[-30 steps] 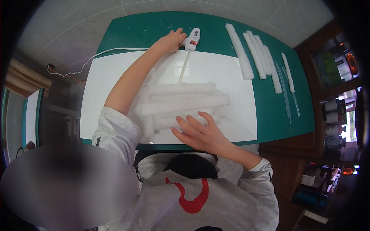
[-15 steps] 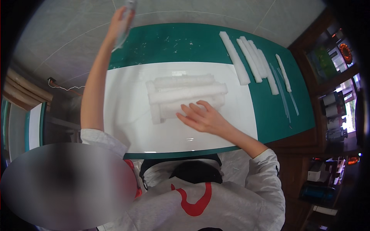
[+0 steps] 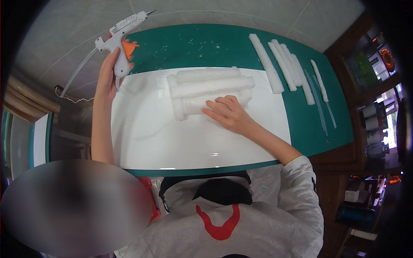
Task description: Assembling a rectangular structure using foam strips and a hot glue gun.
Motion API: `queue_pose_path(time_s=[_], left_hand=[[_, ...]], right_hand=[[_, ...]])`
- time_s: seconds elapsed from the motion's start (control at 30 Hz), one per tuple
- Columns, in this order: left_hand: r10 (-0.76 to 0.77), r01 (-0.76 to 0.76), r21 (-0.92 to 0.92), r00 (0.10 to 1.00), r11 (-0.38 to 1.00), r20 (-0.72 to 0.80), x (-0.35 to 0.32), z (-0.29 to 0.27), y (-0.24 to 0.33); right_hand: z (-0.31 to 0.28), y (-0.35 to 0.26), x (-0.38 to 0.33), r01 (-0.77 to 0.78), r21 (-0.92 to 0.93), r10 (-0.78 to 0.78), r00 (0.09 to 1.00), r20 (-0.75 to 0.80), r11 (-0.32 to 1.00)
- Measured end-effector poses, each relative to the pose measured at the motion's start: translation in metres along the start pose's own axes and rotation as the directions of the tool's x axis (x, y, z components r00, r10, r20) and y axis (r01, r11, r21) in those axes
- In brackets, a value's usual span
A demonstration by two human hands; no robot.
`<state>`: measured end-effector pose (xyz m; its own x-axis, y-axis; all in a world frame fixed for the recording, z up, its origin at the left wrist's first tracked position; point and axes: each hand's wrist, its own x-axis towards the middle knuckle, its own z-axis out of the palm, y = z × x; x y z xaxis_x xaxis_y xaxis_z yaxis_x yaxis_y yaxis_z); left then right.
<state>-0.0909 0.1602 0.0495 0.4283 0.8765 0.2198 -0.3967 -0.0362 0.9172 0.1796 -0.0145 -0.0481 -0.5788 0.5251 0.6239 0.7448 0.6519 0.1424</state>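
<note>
My left hand (image 3: 110, 69) is wrapped round a white hot glue gun (image 3: 118, 45) with an orange trigger, raised beyond the left side of the table. Its metal nozzle points up and to the right, and a clear glue stick trails from its back end. On the white board, my right hand (image 3: 232, 114) has its bent fingers and thumb on the near part of a white foam assembly (image 3: 211, 87). Several fluffy bars run lengthwise in it, with a crosswise piece (image 3: 177, 101) at its left end. My right fingertips partly cover the near bar.
Several loose white foam strips (image 3: 266, 64) lie at the right on the green tabletop (image 3: 189, 47). Beyond them are clear glue sticks (image 3: 317, 107) and a thin foam piece (image 3: 317, 79). White crumbs dot the far part of the green surface. A glossy white board (image 3: 180, 146) covers the middle.
The foam assembly has shifted away from me on the board, and my right hand has moved with it. My left hand has swung left and lower, bringing the glue gun into clear view.
</note>
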Motion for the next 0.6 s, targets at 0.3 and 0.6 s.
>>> queue_pose_path(time_s=[0.3,0.6], left_hand=[[-0.075,0.071,0.086,0.996,0.994,0.040,-0.039,0.006,-0.009],[-0.113,0.115,0.017,0.991,0.993,-0.065,-0.051,-0.006,-0.001]], right_hand=[[-0.023,0.005,0.012,-0.216,0.277,0.245,0.967,-0.071,0.936],[-0.050,0.053,0.009,-0.509,0.125,0.480,0.853,0.205,0.852]])
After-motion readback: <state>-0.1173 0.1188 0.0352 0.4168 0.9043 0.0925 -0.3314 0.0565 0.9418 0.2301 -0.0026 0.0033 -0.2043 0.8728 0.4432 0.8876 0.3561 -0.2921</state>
